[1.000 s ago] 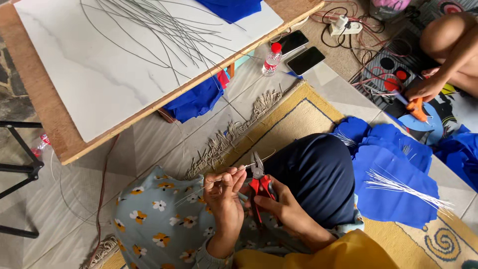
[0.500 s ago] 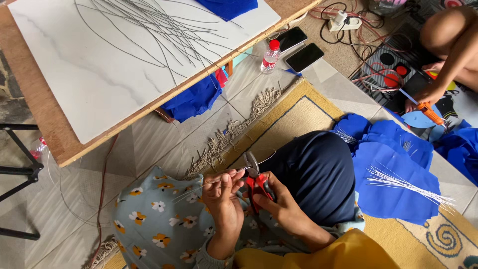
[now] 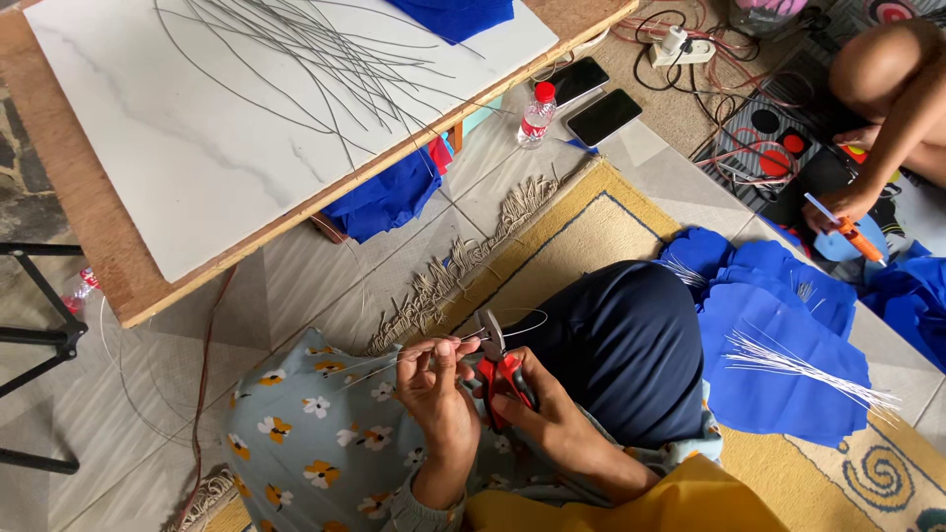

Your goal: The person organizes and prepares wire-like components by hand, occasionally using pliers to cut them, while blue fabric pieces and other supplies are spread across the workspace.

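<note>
My left hand (image 3: 436, 386) pinches a thin grey wire (image 3: 522, 323) over my lap. Beside it my right hand (image 3: 540, 409) grips red-handled pliers (image 3: 496, 359), whose jaws meet the wire just past my left fingertips. The wire curves out to the right in a loop above my dark blue trouser knee (image 3: 631, 345). I sit on a floral light-blue cloth (image 3: 305, 443).
A low table with a white marble slab (image 3: 227, 138) holds several long grey wires (image 3: 305, 49). Blue fabric pieces (image 3: 778, 345) with white wire strips (image 3: 798, 365) lie at right. Another person's hand (image 3: 838, 207) holds an orange glue gun. Two phones, a bottle (image 3: 535, 113) and cables lie on the floor.
The view has shifted slightly. My hands stay together on the wire and pliers. The other person's hand with the glue gun has moved a little.
</note>
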